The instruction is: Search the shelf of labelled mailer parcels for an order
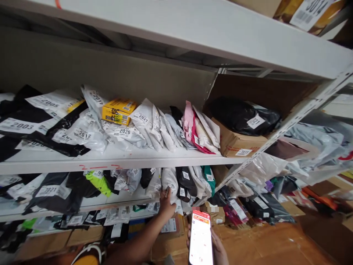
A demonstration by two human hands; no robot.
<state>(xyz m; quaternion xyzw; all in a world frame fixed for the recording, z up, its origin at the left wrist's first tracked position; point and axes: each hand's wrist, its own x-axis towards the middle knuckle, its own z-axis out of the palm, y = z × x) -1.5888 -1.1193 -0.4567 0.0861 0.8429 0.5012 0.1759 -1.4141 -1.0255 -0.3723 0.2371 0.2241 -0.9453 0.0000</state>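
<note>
My left hand reaches up to the lower shelf, its fingers touching a white plastic parcel among several standing bagged parcels. My right hand holds a smartphone upright at the bottom of the view, its screen lit white with a red header. A black parcel and a green one stand just right of the white parcel.
The white middle shelf carries numbered bags, a yellow box, a pink parcel and a cardboard box under a black bag. More parcels fill a rack at right. Flattened cardboard covers the floor.
</note>
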